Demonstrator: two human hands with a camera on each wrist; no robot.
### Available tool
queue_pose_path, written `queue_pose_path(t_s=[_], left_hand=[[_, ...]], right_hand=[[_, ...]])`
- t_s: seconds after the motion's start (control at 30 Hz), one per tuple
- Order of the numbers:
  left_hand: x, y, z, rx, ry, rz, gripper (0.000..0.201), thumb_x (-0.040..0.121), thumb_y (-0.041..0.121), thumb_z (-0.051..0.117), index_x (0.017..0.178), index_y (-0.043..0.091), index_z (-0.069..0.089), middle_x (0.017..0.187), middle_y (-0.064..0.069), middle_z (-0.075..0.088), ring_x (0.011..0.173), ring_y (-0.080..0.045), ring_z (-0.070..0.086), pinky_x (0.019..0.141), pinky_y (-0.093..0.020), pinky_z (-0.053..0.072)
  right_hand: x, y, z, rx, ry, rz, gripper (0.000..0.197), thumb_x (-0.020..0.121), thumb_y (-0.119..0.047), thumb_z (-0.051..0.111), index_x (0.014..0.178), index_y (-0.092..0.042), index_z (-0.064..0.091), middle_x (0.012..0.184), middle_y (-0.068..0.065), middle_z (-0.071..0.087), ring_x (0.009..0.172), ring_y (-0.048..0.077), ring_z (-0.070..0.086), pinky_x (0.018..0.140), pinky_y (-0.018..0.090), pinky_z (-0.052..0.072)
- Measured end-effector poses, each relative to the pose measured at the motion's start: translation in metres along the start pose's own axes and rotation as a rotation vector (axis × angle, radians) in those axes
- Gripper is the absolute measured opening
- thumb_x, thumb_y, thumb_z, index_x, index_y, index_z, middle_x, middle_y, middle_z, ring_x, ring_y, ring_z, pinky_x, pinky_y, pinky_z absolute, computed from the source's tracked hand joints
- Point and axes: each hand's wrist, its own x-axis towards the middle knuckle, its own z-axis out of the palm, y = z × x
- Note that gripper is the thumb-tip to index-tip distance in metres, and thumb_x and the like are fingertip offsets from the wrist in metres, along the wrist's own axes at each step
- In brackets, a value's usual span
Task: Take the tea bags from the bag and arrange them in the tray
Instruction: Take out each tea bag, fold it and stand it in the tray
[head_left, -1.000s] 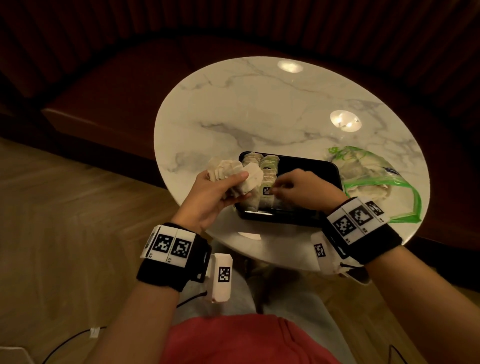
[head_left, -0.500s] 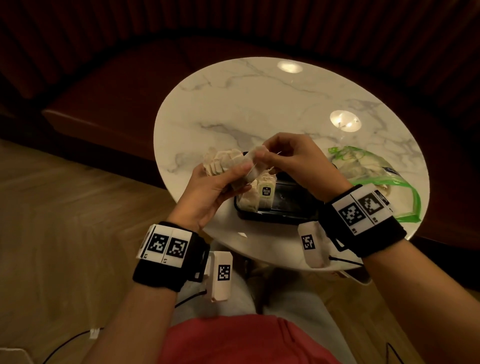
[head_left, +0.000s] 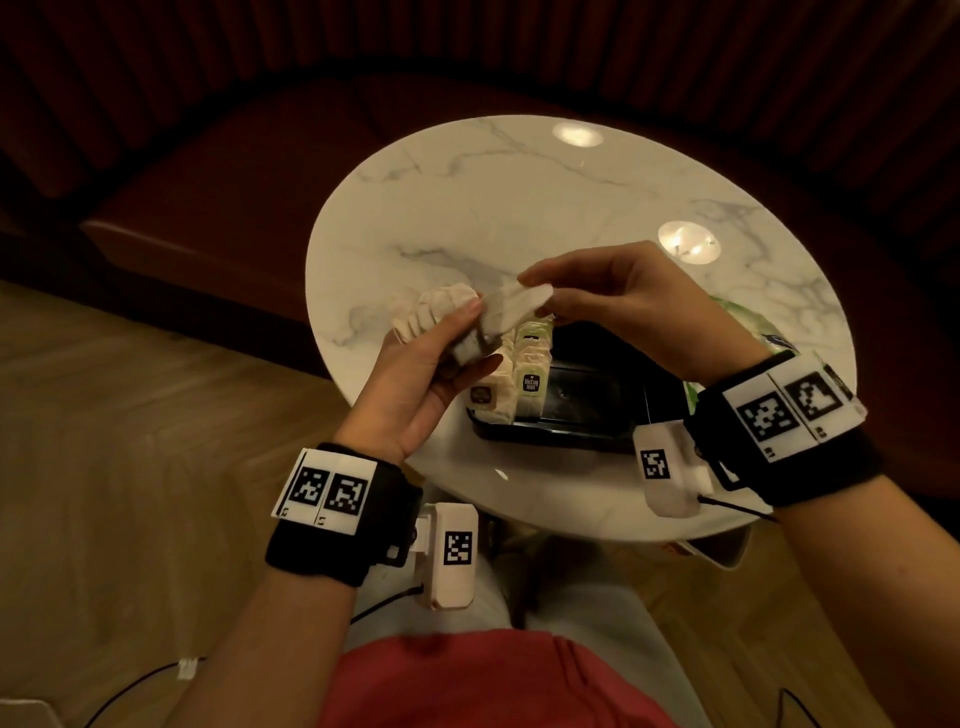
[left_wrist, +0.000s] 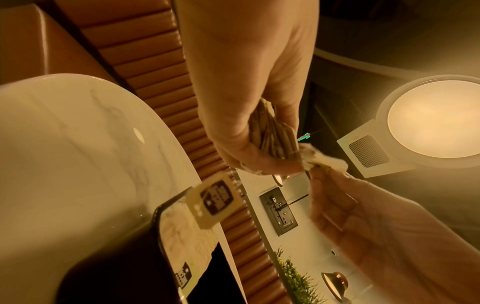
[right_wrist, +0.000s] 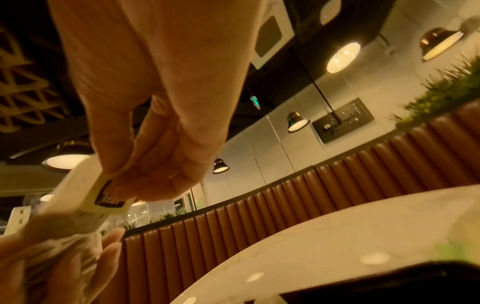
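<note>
Pinching one tea bag (head_left: 511, 306), right-hand fingers (head_left: 540, 274); left hand (head_left: 415, 379) w/ bundle; tag print only in right-wrist view.

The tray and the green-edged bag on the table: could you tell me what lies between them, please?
In the head view, the right hand and its wristband cover the stretch between the tray and the bag, so that cannot be told.

Head camera above, two wrist cameras close below.
The head view looks steeply down on the round marble bench (head_left: 519, 218) and both hands. Each wrist view sits close under its own hand, facing upward past the fingers toward the ceiling lamps. All three share the tea bag (head_left: 511, 306) (left_wrist: 322, 162) (right_wrist: 85, 195) between the hands.
</note>
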Motion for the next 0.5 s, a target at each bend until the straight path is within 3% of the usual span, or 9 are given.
queue_pose_path(t_s=[0.07, 0.17, 0.33, 0.5], left_hand=[[0.0, -0.001, 0.0, 0.004, 0.008, 0.003, 0.032, 0.089, 0.014, 0.063, 0.119, 0.004, 0.062, 0.092, -0.008, 0.071, 0.076, -0.014, 0.07, 0.061, -0.026, 0.058], [0.0, -0.001, 0.0, 0.024, 0.003, 0.001, 0.015, 0.091, 0.015, 0.062, 0.105, 0.011, 0.064, 0.086, -0.005, 0.072, 0.077, -0.015, 0.069, 0.062, -0.026, 0.059], [-0.005, 0.003, 0.004, 0.066, -0.071, 0.016, 0.024, 0.079, 0.028, 0.067, 0.099, 0.015, 0.067, 0.096, -0.006, 0.071, 0.083, -0.014, 0.068, 0.063, -0.026, 0.058], [-0.008, 0.0, 0.006, 0.199, -0.143, 0.025, 0.012, 0.086, 0.013, 0.066, 0.098, 0.016, 0.066, 0.083, -0.001, 0.071, 0.075, -0.013, 0.064, 0.06, -0.027, 0.057]], right_hand=[[0.001, -0.002, -0.002, -0.102, 0.068, -0.027, 0.018, 0.092, -0.013, 0.063, 0.108, -0.014, 0.07, 0.1, 0.003, 0.072, 0.087, 0.01, 0.067, 0.082, 0.023, 0.054], [0.007, -0.002, -0.006, -0.241, 0.157, -0.037, 0.013, 0.092, -0.024, 0.064, 0.103, -0.024, 0.07, 0.102, 0.003, 0.064, 0.086, 0.014, 0.06, 0.084, 0.03, 0.051], [0.007, -0.009, -0.005, -0.251, 0.075, -0.027, 0.02, 0.096, -0.018, 0.058, 0.113, -0.018, 0.068, 0.096, -0.009, 0.069, 0.081, 0.0, 0.063, 0.076, 0.023, 0.056], [0.008, -0.013, -0.002, -0.171, 0.098, -0.062, 0.03, 0.094, -0.015, 0.061, 0.124, -0.015, 0.061, 0.099, -0.003, 0.071, 0.087, 0.004, 0.068, 0.077, 0.019, 0.054]])
